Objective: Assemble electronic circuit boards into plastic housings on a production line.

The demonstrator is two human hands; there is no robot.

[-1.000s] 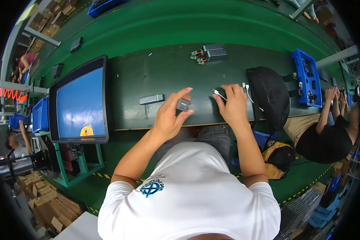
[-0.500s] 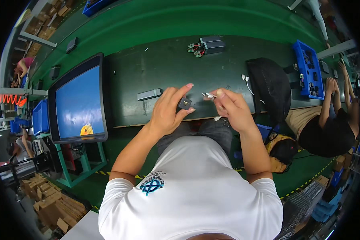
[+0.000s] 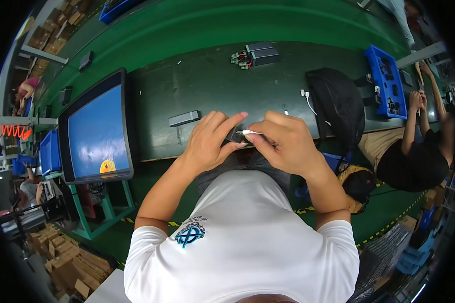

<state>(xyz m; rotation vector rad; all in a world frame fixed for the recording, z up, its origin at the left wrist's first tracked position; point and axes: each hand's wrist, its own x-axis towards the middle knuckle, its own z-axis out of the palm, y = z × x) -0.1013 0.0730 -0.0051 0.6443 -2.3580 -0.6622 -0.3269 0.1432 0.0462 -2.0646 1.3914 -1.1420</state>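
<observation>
My left hand (image 3: 207, 137) is closed round a dark power bank (image 3: 232, 135), gripping it between thumb and fingers with its end facing right. In an earlier frame that end shows a USB port. My right hand (image 3: 287, 141) pinches the white USB plug (image 3: 245, 132) of a cable. The plug's metal tip is right at the port end; whether it has entered cannot be seen. On the bench, just beyond my left hand, lies a similar grey block (image 3: 184, 118).
A monitor (image 3: 98, 131) stands at the left. Two grey blocks with red wires and circuit boards (image 3: 258, 54) lie far back. To the right are a white cable (image 3: 309, 101), a black bag (image 3: 336, 103) and a blue tray of dark parts (image 3: 398, 115). Another person's hands (image 3: 417, 99) are beyond.
My right hand has moved left, bringing the USB plug from a gap away up to the power bank's port end. My left hand has stayed nearly in place.
</observation>
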